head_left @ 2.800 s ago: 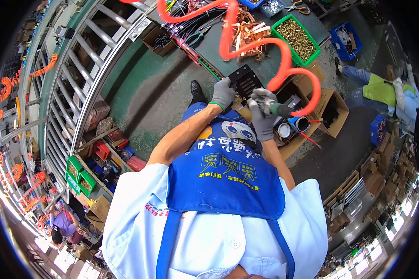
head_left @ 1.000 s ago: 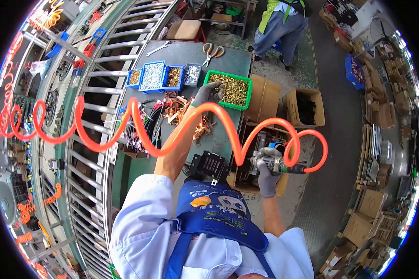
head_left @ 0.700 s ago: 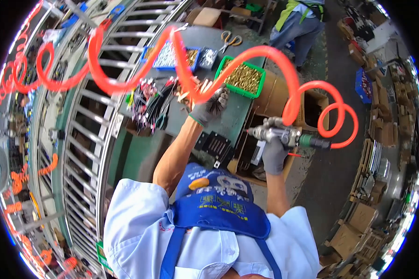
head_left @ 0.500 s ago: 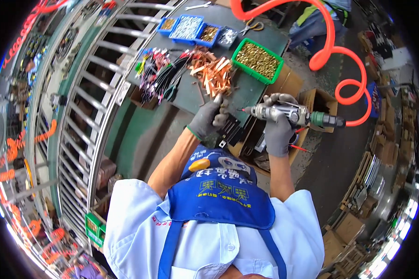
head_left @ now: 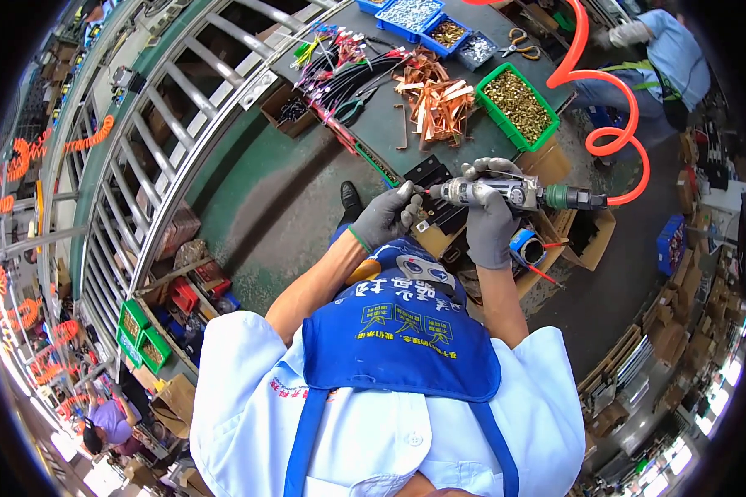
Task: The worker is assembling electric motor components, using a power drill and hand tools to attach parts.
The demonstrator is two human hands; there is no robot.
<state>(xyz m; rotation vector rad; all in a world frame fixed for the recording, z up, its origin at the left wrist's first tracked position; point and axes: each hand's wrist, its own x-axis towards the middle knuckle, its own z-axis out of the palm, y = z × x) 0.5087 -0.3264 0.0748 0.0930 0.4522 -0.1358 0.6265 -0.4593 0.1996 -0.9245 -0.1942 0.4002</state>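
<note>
My right hand (head_left: 491,222), in a grey glove, grips a silver pneumatic screwdriver (head_left: 506,194) held level, its tip pointing left. A coiled orange air hose (head_left: 607,87) runs from its rear up to the top of the picture. My left hand (head_left: 385,217), also gloved, pinches a small part at the tool's tip, too small to make out. Both hands hover over a black finned block (head_left: 436,184) at the near edge of the green workbench (head_left: 389,132).
On the bench lie a pile of copper strips (head_left: 436,103), a green tray of brass parts (head_left: 518,101), blue bins of screws (head_left: 413,13), bundled wires (head_left: 340,68), pliers and scissors. Open cartons (head_left: 584,236) stand right of the bench. Another person (head_left: 663,58) works beyond it. A grey frame (head_left: 182,124) is at left.
My left hand came back from the brass-parts tray and copper pile to the tool's tip. The right hand kept hold of the screwdriver, and the hose swung off to the upper right.
</note>
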